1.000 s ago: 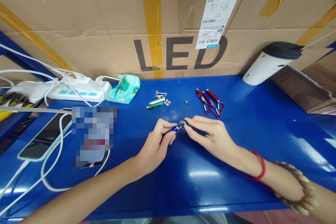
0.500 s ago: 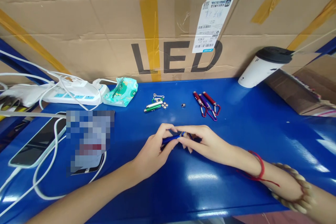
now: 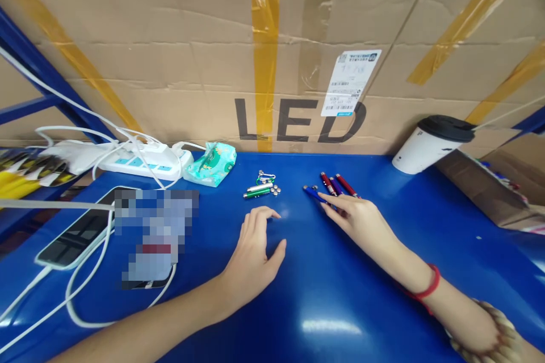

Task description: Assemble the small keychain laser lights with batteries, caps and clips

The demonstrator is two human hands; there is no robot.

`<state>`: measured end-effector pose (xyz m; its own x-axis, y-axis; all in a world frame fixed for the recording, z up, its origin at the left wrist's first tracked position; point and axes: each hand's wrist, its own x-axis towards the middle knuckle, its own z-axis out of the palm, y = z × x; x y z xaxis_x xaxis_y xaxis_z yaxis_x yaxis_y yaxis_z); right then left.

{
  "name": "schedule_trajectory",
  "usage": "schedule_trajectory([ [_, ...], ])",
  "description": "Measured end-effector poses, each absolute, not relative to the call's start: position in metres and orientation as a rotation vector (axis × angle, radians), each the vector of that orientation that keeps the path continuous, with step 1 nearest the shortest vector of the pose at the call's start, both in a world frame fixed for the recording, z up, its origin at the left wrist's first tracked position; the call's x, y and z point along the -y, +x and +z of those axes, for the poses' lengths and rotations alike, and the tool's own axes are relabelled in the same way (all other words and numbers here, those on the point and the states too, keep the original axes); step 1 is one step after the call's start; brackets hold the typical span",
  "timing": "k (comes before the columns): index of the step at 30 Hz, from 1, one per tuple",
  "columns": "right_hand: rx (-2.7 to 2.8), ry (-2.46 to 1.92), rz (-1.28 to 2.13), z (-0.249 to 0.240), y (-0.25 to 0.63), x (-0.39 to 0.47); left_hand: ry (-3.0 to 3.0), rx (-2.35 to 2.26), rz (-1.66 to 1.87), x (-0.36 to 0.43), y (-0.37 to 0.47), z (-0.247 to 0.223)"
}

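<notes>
My right hand (image 3: 361, 224) pinches a slim blue keychain flashlight (image 3: 312, 193) between thumb and fingers, just above the table or touching it; I cannot tell which. Right behind it lie a red flashlight (image 3: 327, 182), a purple one (image 3: 336, 185) and another red one (image 3: 346, 185), their clips hidden by my hand. My left hand (image 3: 253, 255) hovers with fingers apart and holds nothing. Beyond it rest a green flashlight (image 3: 257, 194), a silver one (image 3: 259, 187), several small round button cells (image 3: 276, 190) and a silver carabiner clip (image 3: 268, 176).
On the left of the blue table (image 3: 306, 283) are a phone (image 3: 79, 238), a blurred-out device (image 3: 155, 238), white cables and a power strip (image 3: 140, 164). A tissue pack (image 3: 212, 164), a lidded cup (image 3: 419, 150) and a large cardboard box (image 3: 191, 68) stand behind.
My right hand has carried the blue flashlight away to the right, beside the red and purple ones. My left hand has let go of it and opened. The view has tilted up.
</notes>
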<state>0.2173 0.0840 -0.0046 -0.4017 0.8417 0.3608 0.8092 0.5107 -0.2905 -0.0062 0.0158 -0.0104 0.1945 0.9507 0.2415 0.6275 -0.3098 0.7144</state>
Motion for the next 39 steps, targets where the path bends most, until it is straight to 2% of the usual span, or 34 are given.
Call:
schedule_trajectory([
  [11, 2.365, -1.525, -0.094, -0.007, 0.218, -0.095, 2.185, -1.45, 0.799, 0.005, -0.002, 0.001],
  [17, 2.334, -1.621, -0.215, -0.004, 0.214, -0.091, 2.336, -1.671, 0.636, -0.008, -0.009, -0.01],
  [28, 2.231, -1.463, -0.417, -0.001, 0.219, -0.092, 2.408, -1.942, 0.585, -0.036, -0.027, -0.017],
  [32, 2.182, -1.323, -0.368, 0.007, 0.211, -0.083, 2.554, -1.87, 0.661, -0.037, -0.027, -0.013],
  [39, 2.196, -1.102, -0.166, 0.009, 0.195, -0.069, 2.666, -1.77, 0.548, -0.035, -0.025, -0.001],
])
